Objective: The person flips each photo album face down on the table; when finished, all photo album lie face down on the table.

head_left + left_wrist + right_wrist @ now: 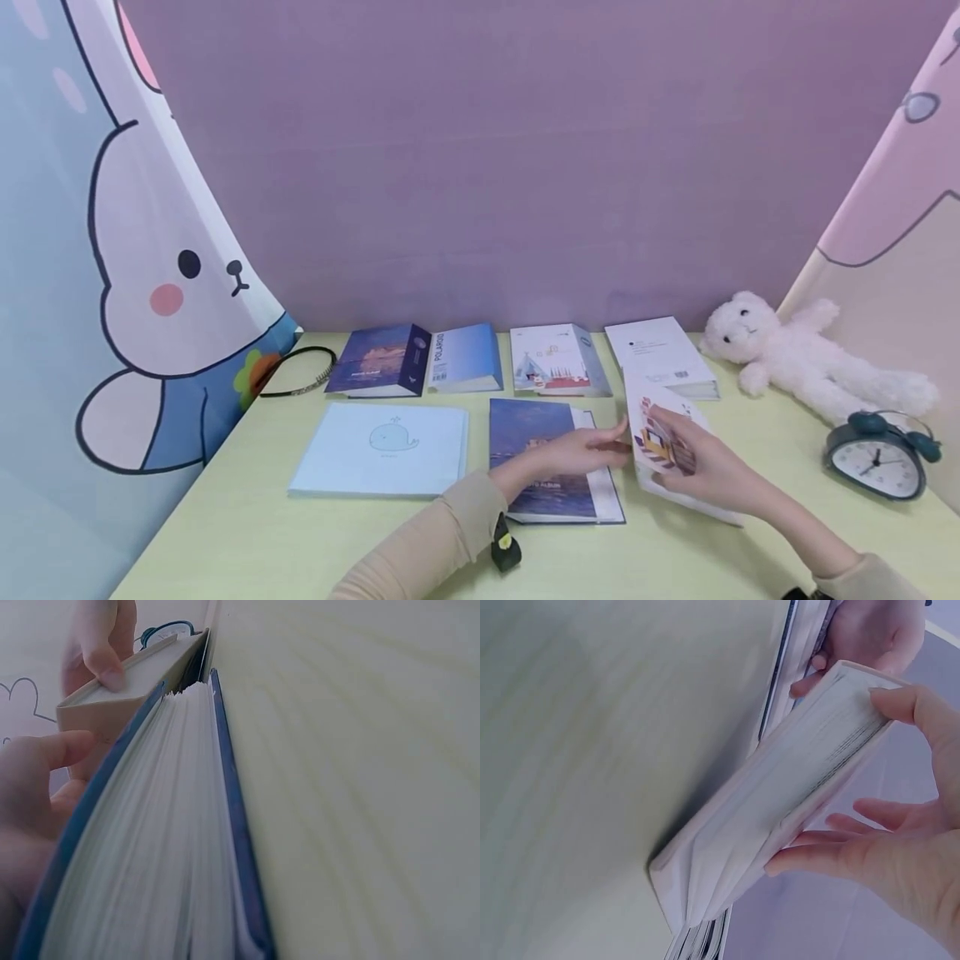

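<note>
My right hand (708, 471) grips a white photo album (656, 442) with a colourful room drawing on its cover. The album is tilted up off the table; in the right wrist view the thumb presses by its page edges (780, 802) and the other fingers lie against the cover. My left hand (573, 452) reaches over a dark blue photo album (525, 446), its fingers at the white album's spine side. Whether they touch the spine I cannot tell. Thick pages (165, 825) of the blue album fill the left wrist view's foreground.
A pale blue whale album (378, 450) lies left. Along the back stand a dark album (382, 358), a blue Polaroid album (465, 358), a tent-picture album (551, 358) and a white album (660, 350). A headband (300, 387), plush bear (810, 358) and alarm clock (877, 462) flank them.
</note>
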Demonstrator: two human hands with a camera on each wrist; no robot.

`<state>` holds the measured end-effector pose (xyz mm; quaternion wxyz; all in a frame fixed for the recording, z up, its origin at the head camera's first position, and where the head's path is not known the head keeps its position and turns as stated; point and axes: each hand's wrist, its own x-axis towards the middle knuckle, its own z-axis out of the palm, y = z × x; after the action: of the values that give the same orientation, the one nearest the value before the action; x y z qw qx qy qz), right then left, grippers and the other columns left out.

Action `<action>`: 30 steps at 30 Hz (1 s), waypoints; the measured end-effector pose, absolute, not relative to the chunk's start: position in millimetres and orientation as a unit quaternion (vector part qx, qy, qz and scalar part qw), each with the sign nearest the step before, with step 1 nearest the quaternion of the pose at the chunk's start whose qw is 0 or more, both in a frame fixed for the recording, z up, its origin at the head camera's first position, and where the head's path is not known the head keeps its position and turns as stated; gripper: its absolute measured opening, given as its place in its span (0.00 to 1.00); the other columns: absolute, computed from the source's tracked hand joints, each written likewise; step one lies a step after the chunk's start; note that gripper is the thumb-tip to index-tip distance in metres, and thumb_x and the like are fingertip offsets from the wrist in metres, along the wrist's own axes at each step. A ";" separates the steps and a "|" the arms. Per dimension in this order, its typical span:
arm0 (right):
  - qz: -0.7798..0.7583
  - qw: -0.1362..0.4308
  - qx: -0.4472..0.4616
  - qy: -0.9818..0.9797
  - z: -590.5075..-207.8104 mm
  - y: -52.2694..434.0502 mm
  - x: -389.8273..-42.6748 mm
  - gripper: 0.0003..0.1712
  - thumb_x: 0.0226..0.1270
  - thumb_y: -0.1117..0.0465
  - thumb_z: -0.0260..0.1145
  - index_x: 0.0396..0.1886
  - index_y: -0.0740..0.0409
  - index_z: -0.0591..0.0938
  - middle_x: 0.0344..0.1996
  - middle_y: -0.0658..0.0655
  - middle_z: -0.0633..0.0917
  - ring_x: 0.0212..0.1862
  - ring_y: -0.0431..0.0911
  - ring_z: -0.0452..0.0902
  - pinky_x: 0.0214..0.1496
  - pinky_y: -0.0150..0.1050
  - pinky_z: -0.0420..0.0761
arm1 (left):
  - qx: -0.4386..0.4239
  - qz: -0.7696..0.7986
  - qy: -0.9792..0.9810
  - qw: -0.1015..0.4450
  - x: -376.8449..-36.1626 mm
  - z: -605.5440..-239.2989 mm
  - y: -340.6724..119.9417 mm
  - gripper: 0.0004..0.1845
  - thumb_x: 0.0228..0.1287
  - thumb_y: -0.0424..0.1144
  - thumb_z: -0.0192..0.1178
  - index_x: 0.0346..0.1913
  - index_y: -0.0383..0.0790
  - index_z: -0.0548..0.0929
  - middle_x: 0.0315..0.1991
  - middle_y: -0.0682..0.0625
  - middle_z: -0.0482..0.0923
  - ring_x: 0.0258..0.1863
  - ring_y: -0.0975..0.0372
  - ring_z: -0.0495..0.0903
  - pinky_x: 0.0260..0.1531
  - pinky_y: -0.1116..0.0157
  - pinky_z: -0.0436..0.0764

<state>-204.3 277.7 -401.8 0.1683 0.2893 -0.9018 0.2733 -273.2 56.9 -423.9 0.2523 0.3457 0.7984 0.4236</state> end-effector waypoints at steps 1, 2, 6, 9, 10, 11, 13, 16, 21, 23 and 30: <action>0.278 0.171 0.288 -0.900 -400.5 277.2 -204.5 0.48 0.40 0.67 0.76 0.65 0.69 0.66 0.59 0.70 0.72 0.58 0.53 0.70 0.58 0.11 0.54 | 0.342 0.435 0.792 0.258 -273.3 -423.0 57.3 0.31 0.69 0.54 0.49 0.71 0.67 0.51 0.67 0.59 0.65 0.69 0.59 0.60 0.66 0.58 0.65; 0.284 0.171 0.286 -0.899 -399.4 276.6 -204.7 0.47 0.41 0.67 0.75 0.65 0.69 0.66 0.59 0.70 0.72 0.59 0.49 0.69 0.58 0.11 0.54 | 0.338 0.445 0.787 0.263 -273.2 -421.9 57.6 0.31 0.69 0.53 0.50 0.71 0.68 0.50 0.67 0.58 0.65 0.69 0.59 0.60 0.66 0.58 0.64; 0.322 0.148 0.276 -0.893 -397.1 275.6 -205.2 0.46 0.45 0.67 0.74 0.66 0.68 0.65 0.60 0.71 0.71 0.60 0.26 0.62 0.56 0.11 0.59 | 0.329 0.477 0.765 0.280 -272.7 -418.6 58.2 0.32 0.68 0.52 0.51 0.71 0.70 0.49 0.69 0.56 0.62 0.69 0.59 0.59 0.67 0.57 0.63; 0.339 0.137 0.265 -0.893 -396.6 275.2 -204.2 0.45 0.47 0.66 0.74 0.66 0.68 0.65 0.60 0.73 0.71 0.58 0.20 0.59 0.54 0.12 0.63 | 0.328 0.489 0.758 0.281 -271.2 -416.0 57.8 0.32 0.69 0.52 0.50 0.71 0.71 0.48 0.71 0.55 0.58 0.70 0.57 0.58 0.67 0.56 0.63; 0.341 0.134 0.261 -0.893 -396.2 274.8 -203.6 0.45 0.48 0.66 0.74 0.66 0.69 0.65 0.60 0.73 0.71 0.57 0.20 0.60 0.53 0.13 0.65 | 0.326 0.492 0.758 0.278 -270.3 -415.0 57.5 0.32 0.69 0.53 0.50 0.70 0.71 0.48 0.71 0.55 0.57 0.70 0.57 0.58 0.67 0.56 0.64; 0.341 0.136 0.258 -0.894 -395.6 274.4 -202.9 0.44 0.48 0.66 0.74 0.66 0.69 0.65 0.60 0.73 0.72 0.56 0.21 0.61 0.52 0.13 0.66 | 0.325 0.494 0.758 0.274 -269.4 -414.1 57.6 0.31 0.69 0.53 0.49 0.70 0.71 0.49 0.72 0.56 0.56 0.70 0.57 0.58 0.66 0.56 0.64; 0.332 0.146 0.251 -0.897 -394.3 273.5 -201.8 0.43 0.48 0.65 0.74 0.65 0.69 0.67 0.59 0.72 0.73 0.56 0.22 0.62 0.51 0.12 0.65 | 0.322 0.500 0.760 0.263 -267.7 -412.6 57.6 0.31 0.70 0.53 0.49 0.71 0.70 0.49 0.72 0.56 0.54 0.71 0.56 0.57 0.67 0.55 0.63; 0.338 0.149 0.253 -0.894 -391.2 271.7 -200.8 0.41 0.48 0.66 0.74 0.64 0.71 0.68 0.60 0.72 0.72 0.56 0.24 0.64 0.52 0.14 0.67 | 0.312 0.520 0.756 0.247 -265.4 -410.1 59.2 0.30 0.70 0.52 0.48 0.71 0.69 0.50 0.73 0.58 0.51 0.71 0.57 0.55 0.67 0.56 0.62; 0.397 0.125 0.267 -0.869 -385.0 272.0 -200.5 0.38 0.53 0.69 0.71 0.63 0.74 0.67 0.61 0.76 0.67 0.55 0.23 0.65 0.52 0.18 0.72 | 0.304 0.557 0.735 0.239 -262.4 -401.1 61.6 0.29 0.71 0.49 0.48 0.70 0.71 0.52 0.73 0.60 0.51 0.70 0.61 0.58 0.65 0.62 0.65; 0.420 0.103 0.265 -0.862 -382.5 274.2 -200.2 0.38 0.55 0.68 0.70 0.64 0.73 0.66 0.62 0.76 0.66 0.55 0.22 0.66 0.52 0.18 0.73 | 0.308 0.561 0.731 0.236 -261.7 -398.0 62.0 0.28 0.71 0.49 0.48 0.70 0.71 0.52 0.72 0.59 0.51 0.69 0.61 0.58 0.65 0.63 0.66; 0.469 0.060 0.245 -0.847 -379.3 277.5 -197.6 0.38 0.59 0.67 0.67 0.67 0.72 0.62 0.65 0.74 0.62 0.57 0.22 0.65 0.54 0.19 0.71 | 0.318 0.565 0.732 0.211 -258.1 -395.7 62.0 0.26 0.72 0.47 0.47 0.70 0.68 0.55 0.72 0.57 0.55 0.69 0.62 0.59 0.65 0.65 0.66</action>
<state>-197.6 277.5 -379.3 0.0603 0.2451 -0.8466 0.4685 -258.1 62.0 -395.7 0.2106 0.3176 0.7319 0.5649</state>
